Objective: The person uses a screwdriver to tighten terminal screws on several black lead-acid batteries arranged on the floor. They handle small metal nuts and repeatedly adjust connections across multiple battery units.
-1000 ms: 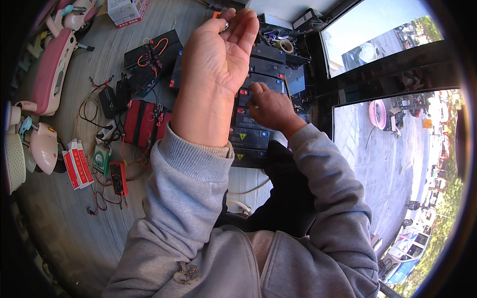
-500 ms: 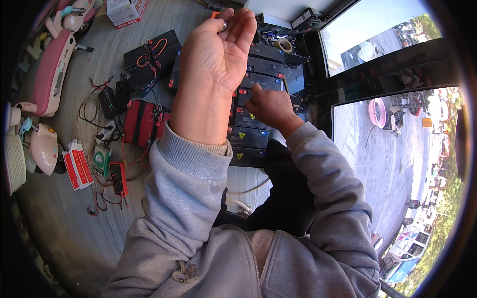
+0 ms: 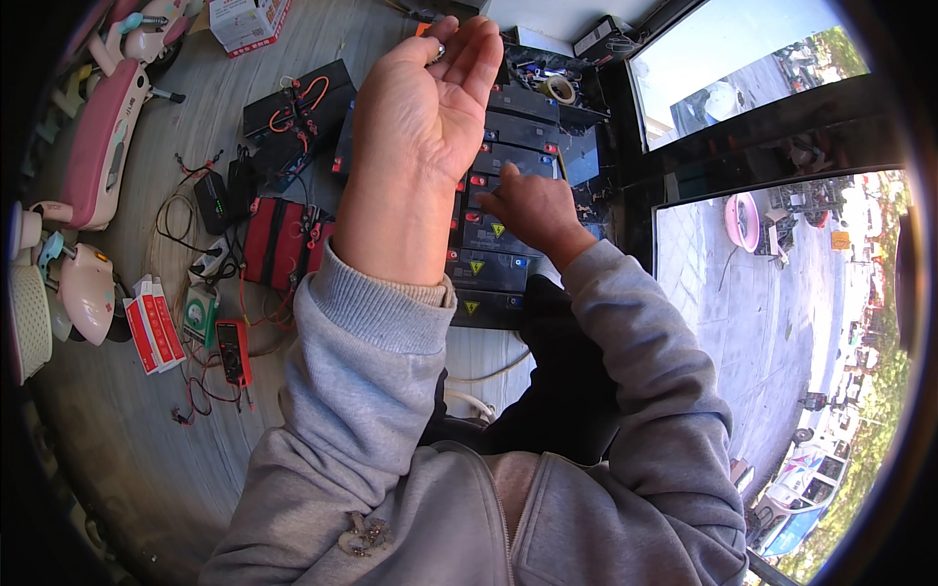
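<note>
My left hand [image 3: 420,107] is raised close to the camera, palm turned up, with its fingers loosely bent and apart and nothing lying in the palm. A silvery ring shows near the thumb. Lower and to the right, my right hand [image 3: 537,207] is closed just over a group of black batteries [image 3: 518,158] set side by side. Its curled fingertips sit by the red terminals; whatever they pinch, if anything, is hidden. Yellow warning triangles mark the nearer batteries [image 3: 489,306]. Part of the group is covered by my left hand and wrist.
On the left lie a red-and-black battery pack [image 3: 274,239], a red multimeter [image 3: 233,352], red-and-white boxes [image 3: 154,325] and tangled cables. Pink children's ride-ons [image 3: 103,146] stand at the far left. A tool tray with a tape roll [image 3: 560,90] is behind; a dark-framed glass door [image 3: 664,137] borders the right.
My right hand has shifted very slightly over the batteries, its fingertips moving a little. My left hand stays almost where it was.
</note>
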Demonstrator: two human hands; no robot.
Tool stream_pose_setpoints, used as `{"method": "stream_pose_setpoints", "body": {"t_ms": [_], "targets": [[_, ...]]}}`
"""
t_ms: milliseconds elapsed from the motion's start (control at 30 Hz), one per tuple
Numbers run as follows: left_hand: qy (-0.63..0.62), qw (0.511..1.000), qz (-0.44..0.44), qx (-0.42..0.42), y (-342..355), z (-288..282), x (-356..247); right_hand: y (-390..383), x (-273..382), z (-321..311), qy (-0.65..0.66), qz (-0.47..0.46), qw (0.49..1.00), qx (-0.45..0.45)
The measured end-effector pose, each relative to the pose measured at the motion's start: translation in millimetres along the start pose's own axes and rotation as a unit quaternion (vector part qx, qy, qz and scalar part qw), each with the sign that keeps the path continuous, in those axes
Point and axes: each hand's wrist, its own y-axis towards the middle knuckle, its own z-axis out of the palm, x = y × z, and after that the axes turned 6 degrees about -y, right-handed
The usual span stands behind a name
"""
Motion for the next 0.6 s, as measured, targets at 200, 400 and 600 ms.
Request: {"method": "stream_pose_setpoints", "body": {"t_ms": [200,400,600], "targets": [[-0.005,1.000,-0.006,0.005,1,-1,0,-6,3,5,0.031,-0.077,0.992,-0.100],[-0.001,1.000,-0.004,0.003,0,-1,0,-3,1,-5,0.001,0.015,1.000,0.025],[-0.012,1.000,-0.009,0.007,2,-1,0,-9,1,4,0.058,-0.112,0.987,-0.101]]}}
